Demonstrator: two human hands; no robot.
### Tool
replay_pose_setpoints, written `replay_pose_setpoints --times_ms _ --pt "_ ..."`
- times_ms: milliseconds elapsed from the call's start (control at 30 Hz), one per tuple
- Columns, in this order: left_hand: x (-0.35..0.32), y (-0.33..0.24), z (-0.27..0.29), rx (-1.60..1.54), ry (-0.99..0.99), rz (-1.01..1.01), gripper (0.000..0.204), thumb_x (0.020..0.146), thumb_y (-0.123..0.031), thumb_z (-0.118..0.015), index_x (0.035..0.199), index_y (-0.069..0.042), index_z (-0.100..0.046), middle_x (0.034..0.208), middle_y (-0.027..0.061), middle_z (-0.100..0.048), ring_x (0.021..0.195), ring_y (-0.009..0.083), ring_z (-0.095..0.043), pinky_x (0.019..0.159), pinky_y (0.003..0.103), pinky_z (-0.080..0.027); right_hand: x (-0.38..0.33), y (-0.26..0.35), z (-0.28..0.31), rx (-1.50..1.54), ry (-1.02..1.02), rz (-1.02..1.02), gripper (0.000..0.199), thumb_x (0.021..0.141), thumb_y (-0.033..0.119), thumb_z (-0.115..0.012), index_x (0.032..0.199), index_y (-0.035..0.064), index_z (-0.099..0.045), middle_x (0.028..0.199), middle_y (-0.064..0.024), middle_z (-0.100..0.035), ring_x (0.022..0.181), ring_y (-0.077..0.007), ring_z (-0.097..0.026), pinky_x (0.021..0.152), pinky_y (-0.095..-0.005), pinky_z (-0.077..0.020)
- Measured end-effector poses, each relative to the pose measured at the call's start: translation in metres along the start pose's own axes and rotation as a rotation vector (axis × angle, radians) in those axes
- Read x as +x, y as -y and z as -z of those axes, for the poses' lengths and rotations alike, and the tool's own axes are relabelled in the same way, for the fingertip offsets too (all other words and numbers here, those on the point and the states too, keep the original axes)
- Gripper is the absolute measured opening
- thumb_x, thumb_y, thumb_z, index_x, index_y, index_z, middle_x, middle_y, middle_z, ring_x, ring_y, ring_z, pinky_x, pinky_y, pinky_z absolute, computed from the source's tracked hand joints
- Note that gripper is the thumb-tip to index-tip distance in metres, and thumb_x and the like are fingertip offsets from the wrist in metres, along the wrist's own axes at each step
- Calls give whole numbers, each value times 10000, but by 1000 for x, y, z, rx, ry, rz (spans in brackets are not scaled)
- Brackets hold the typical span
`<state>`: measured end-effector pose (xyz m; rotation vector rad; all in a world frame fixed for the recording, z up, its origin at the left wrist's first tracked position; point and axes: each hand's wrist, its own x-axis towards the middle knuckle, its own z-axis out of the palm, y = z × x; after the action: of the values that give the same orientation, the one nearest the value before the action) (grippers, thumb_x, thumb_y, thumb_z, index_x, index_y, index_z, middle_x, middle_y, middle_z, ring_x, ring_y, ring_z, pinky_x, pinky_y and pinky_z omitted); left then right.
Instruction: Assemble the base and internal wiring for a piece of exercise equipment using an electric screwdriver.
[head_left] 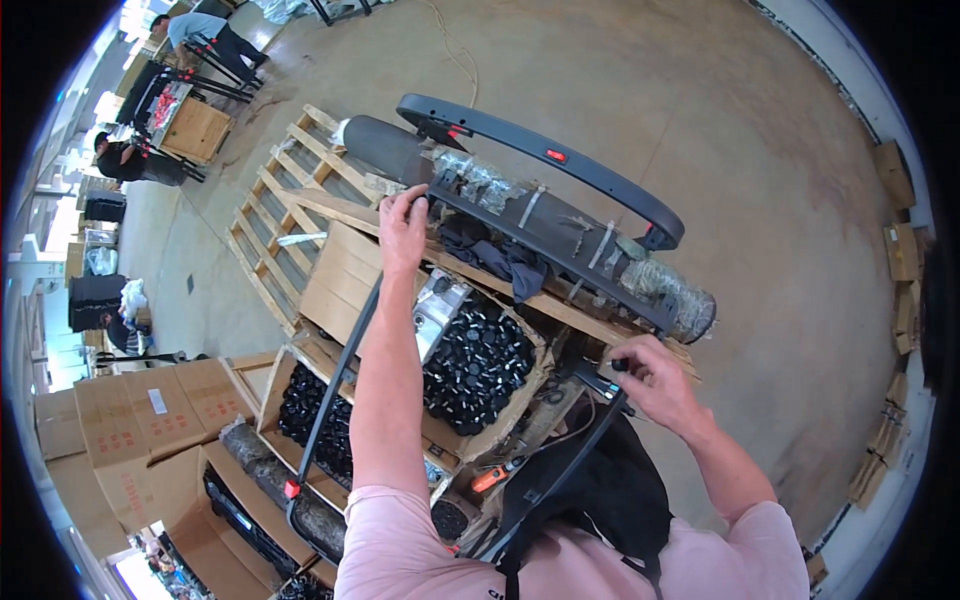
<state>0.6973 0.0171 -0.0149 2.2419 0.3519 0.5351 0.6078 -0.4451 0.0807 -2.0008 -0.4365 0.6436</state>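
A black metal frame [560, 258] spans the workspace, with a curved black bar [600, 188] bearing a red piece along its far side. At the frame's far left corner is my left hand [402, 232], its fingers closed around the black end there. Whatever else may lie within those fingers is hidden. My right hand [655, 385] pinches a small black cap [621, 365] near the frame's right end. Between my arms, a cardboard box [515, 430] holds many small black plastic pieces [478, 365], with a silvery metal part [437, 312] at its left.
Under the frame lies a long dark padded roll [385, 150] bound with tape and film. A wooden pallet [275, 215] lies beyond. An orange tool [495, 476] sits near my body. Large cardboard boxes [150, 420] stand at left. Two people [215, 40] work at far-left benches.
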Motion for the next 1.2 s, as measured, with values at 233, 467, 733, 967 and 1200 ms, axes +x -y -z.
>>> replay_pose_setpoints --times_ms 233,467,733,967,1200 --pt "4 40 7 -407 -26 47 357 1056 -53 -553 1406 -67 -625 1306 51 -696 1163 155 -634 1057 322 -487 4 -8 26 -194 -218 -53 350 890 -4 -720 1235 18 -664 1053 -98 -629 837 -205 -650 721 -328 -549" --pt "5 28 4 -65 -17 -19 305 1074 -153 -521 1285 -169 -741 1224 74 -671 1168 215 -632 1047 351 -480 -2 -23 43 -379 -280 -33 347 894 -12 -719 1234 16 -660 1119 -109 -647 879 -219 -679 745 -347 -571" --pt "0 12 0 -99 14 117 288 1027 -250 -650 1296 -219 -749 1207 58 -665 996 197 -669 946 358 -539 -8 -27 37 -476 -142 5 321 889 -5 -716 1203 24 -652 1180 -122 -650 950 -280 -704 799 -381 -602" --pt "7 34 5 -284 -6 193 311 1042 -254 -607 1329 -185 -707 1210 60 -746 1056 172 -693 981 346 -523 6 -4 32 -723 -125 -36 325 899 92 -745 1208 36 -663 1123 -155 -683 929 -351 -723 812 -444 -600" --pt "1 36 6 -141 -77 118 290 964 -286 -729 1232 -177 -749 1158 110 -707 1129 274 -684 992 395 -541 14 -5 16 -861 -182 -56 335 991 327 -706 1221 88 -661 948 -188 -763 828 -401 -737 778 -485 -586"
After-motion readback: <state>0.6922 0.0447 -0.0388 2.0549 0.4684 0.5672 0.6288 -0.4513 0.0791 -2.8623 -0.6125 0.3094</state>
